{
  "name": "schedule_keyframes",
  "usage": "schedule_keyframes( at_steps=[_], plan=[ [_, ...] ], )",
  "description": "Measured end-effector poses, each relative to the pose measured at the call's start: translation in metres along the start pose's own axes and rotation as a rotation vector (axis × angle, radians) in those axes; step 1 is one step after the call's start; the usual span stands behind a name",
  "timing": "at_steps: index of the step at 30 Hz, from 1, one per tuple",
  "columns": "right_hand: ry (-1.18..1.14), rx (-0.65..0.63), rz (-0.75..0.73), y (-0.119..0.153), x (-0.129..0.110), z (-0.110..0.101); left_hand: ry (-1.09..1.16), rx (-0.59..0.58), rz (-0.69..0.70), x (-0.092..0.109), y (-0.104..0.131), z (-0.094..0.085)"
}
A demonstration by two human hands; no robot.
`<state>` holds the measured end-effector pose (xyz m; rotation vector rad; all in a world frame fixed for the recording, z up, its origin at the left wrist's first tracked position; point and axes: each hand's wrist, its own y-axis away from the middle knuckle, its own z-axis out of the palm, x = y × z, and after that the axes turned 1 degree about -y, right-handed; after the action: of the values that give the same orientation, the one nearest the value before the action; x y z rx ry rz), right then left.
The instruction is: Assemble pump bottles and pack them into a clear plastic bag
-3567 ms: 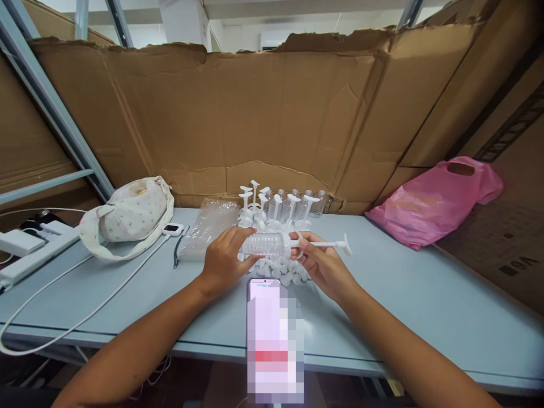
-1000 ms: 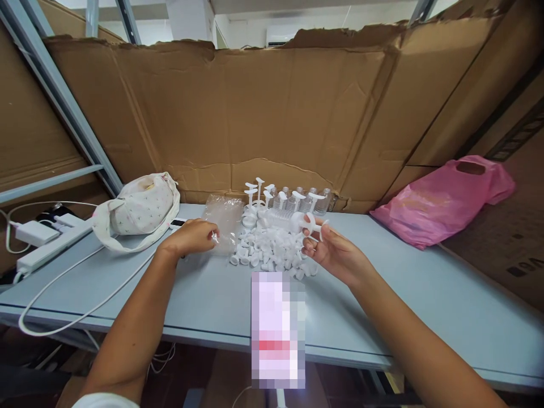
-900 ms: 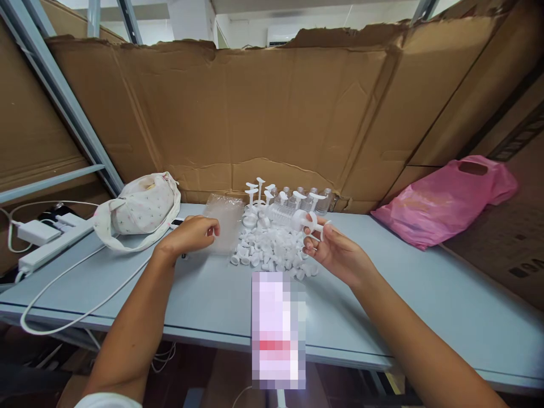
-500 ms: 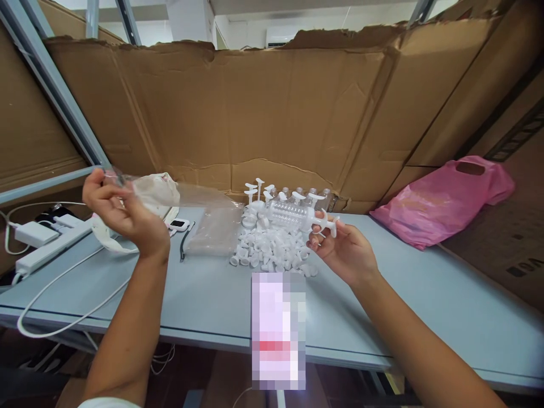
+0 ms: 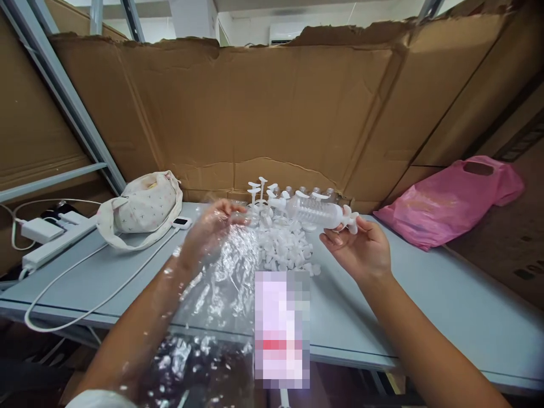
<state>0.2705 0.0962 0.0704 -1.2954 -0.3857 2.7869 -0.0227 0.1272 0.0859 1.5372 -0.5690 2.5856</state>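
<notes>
Bottle (image 5: 317, 213), clear, ribbed and cylindrical, tilted nearly flat above the middle of the table (image 5: 344, 317), with a white pump head (image 5: 351, 219). Over the near edge, crinkled, glossy clear film (image 5: 229, 289), pinched narrowly in the left hand (image 5: 219, 218). Around the pump head, fingers of the right hand (image 5: 359, 246) curled close. Beyond, heaped small white plastic caps (image 5: 285, 246). Towards the far edge, upright white pumps (image 5: 262, 186), before torn brown cardboard (image 5: 263, 102).
</notes>
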Motion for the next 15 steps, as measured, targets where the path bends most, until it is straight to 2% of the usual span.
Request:
schedule_keyframes(
  at_steps=[3,7,11,15],
  plan=[
    [0.097,-0.029,-0.028,0.001,0.002,0.000,-0.075,-0.143,-0.169,-0.021,0.002,0.013],
    [0.288,-0.035,-0.040,0.001,0.005,0.001,-0.139,-0.175,-0.316,-0.035,0.003,0.019],
    [0.373,-0.055,-0.054,0.002,0.007,0.003,-0.162,-0.186,-0.389,-0.042,0.006,0.021],
    [0.360,-0.064,-0.050,0.002,0.008,0.003,-0.169,-0.209,-0.398,-0.048,0.009,0.023]
  ],
)
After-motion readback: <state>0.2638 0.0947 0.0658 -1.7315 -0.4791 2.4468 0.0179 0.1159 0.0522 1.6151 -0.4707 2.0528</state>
